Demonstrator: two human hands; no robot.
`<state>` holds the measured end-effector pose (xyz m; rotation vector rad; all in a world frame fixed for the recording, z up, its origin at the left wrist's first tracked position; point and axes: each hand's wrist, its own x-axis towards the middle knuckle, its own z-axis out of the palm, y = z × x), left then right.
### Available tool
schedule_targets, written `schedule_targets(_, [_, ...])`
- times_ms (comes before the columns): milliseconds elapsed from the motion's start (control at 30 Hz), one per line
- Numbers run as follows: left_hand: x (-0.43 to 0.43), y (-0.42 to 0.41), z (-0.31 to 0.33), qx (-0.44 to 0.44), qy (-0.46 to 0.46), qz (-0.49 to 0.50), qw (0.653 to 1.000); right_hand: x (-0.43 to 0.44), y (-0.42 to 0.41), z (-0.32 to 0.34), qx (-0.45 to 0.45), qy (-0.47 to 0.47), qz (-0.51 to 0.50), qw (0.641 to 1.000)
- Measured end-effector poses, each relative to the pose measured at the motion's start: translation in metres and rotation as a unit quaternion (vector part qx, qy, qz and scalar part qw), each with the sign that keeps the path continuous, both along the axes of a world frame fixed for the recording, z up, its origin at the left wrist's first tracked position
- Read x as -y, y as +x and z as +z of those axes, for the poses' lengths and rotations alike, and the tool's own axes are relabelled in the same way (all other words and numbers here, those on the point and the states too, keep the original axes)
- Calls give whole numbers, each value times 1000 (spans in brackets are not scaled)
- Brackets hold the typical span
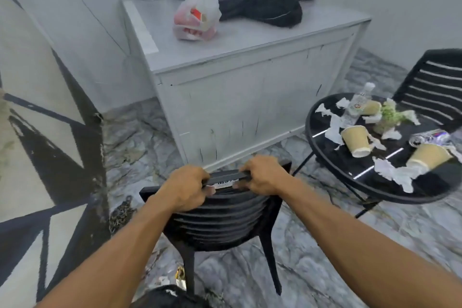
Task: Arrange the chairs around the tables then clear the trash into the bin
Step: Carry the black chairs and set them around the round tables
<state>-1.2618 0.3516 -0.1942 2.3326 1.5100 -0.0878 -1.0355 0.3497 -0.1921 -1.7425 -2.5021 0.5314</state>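
A black slatted chair point(222, 222) stands on the marble floor right in front of me, its back towards me. My left hand point(185, 187) and my right hand point(262, 175) both grip the top rail of its backrest. To the right is a round black table point(322, 157) strewn with crumpled tissues point(397, 172), tipped paper cups point(355, 140), a clear plastic bottle point(357, 102) and a crushed can point(430, 137). A second black slatted chair point(435, 87) stands behind that table. No bin is in view.
A white cabinet point(250, 97) stands ahead against the wall, carrying a plastic bag point(197, 15), black bags, a helmet and electronics. A wall with black geometric paint closes the left side. A chain and padlock point(180, 280) lie on the floor by the near chair's leg.
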Motion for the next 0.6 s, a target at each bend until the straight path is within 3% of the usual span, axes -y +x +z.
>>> schedule_targets(300, [-17, 103, 63, -7, 43, -164, 985, 69, 89, 21, -77, 110, -133, 982])
schedule_targets(600, [-20, 189, 43, -3, 17, -300, 954, 139, 124, -7, -18, 179, -297, 938])
